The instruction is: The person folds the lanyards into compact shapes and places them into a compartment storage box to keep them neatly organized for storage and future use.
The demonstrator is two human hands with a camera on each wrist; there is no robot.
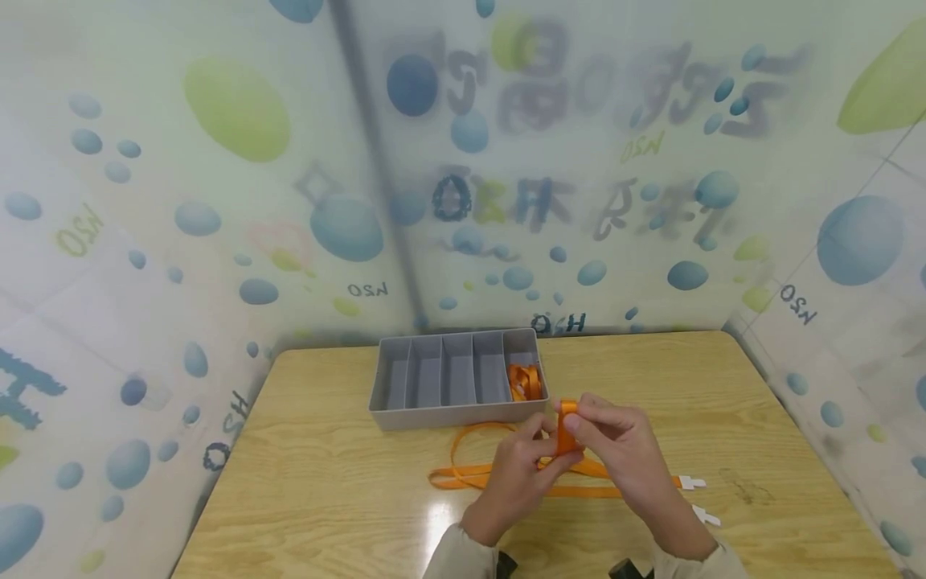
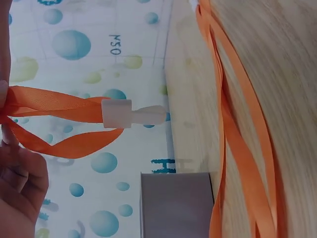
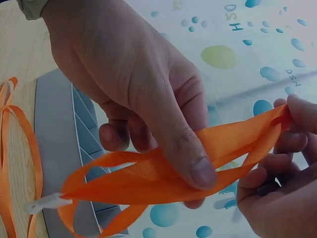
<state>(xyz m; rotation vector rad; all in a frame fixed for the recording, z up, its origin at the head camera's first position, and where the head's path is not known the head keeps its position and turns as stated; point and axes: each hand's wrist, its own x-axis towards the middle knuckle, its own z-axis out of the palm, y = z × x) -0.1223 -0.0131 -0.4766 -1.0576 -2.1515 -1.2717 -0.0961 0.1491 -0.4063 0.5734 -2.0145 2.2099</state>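
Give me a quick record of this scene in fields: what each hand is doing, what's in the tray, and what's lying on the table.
left hand: pinches the folded orange ribbon at one end
right hand: thumb and fingers grip the same ribbon
ribbon clasp: a white plastic clasp sits on the held ribbon
tray: grey, five compartments, on the wooden table
tray contents: a coiled orange ribbon in the rightmost compartment; the other four look empty
on the table: loose orange ribbons in front of the tray, two white ends at the right

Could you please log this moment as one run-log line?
left hand: pinches orange ribbon | right hand: pinches same ribbon | grey divided tray: ribbon in rightmost compartment | more ribbons on table
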